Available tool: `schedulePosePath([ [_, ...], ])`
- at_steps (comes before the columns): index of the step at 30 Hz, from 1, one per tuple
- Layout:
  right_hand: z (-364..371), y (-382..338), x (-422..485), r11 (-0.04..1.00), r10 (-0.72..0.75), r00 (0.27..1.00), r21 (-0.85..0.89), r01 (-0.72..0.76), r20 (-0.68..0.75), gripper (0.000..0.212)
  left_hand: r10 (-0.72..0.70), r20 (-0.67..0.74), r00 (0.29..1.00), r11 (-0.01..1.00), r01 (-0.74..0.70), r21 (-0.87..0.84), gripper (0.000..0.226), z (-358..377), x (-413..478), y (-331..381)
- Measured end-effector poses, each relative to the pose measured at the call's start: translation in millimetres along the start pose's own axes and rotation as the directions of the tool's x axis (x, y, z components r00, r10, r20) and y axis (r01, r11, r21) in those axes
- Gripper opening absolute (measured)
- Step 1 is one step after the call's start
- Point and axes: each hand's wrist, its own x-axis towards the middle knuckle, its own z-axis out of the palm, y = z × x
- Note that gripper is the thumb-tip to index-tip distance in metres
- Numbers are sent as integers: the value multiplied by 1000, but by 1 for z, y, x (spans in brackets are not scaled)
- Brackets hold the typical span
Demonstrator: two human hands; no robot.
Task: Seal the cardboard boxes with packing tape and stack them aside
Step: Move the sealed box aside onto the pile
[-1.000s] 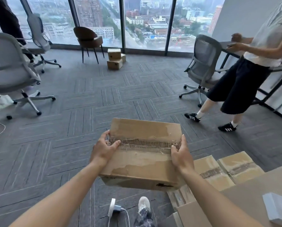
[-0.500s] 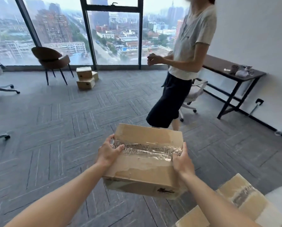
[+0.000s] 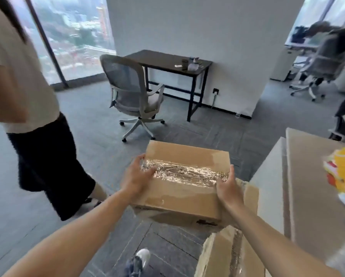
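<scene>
While your left hand (image 3: pixel 136 176) and right hand (image 3: pixel 228 188) grip opposite ends of the taped box (image 3: pixel 179 198), held aloft over the carpet (image 3: pixel 99 136), note hazard: bumping the nearby bystander (image 3: pixel 47 156) could knock it loose.

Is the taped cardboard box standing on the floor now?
No, the left hand and the right hand hold the cardboard box by its ends, above the carpet.

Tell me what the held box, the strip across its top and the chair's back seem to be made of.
The box: brown cardboard, matte, with scuffed paler patches. The strip: clear plastic packing tape, glossy; it glints and wrinkles, with the cardboard showing through. The chair back: probably grey mesh in a pale plastic frame, since it looks partly see-through.
</scene>
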Motion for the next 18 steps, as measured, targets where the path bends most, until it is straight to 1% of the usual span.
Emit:
schedulePosePath([
  [4,-12,15,26,986,168,974,40,-164,-153,69,83,157,984,993,-95,74,61,48,61,22],
  [6,-16,21,33,965,263,938,78,-251,-226,69,120,253,960,983,-150,103,65,73,90,35],
  [9,-16,32,34,914,404,861,165,-370,-308,67,177,397,901,960,-247,134,62,110,125,55],
  [14,-12,56,22,790,613,676,335,-513,-410,70,215,623,752,928,-357,111,63,178,157,81],
  [18,0,82,5,647,763,487,515,-562,-425,66,233,778,584,877,-472,92,60,235,154,93],
])
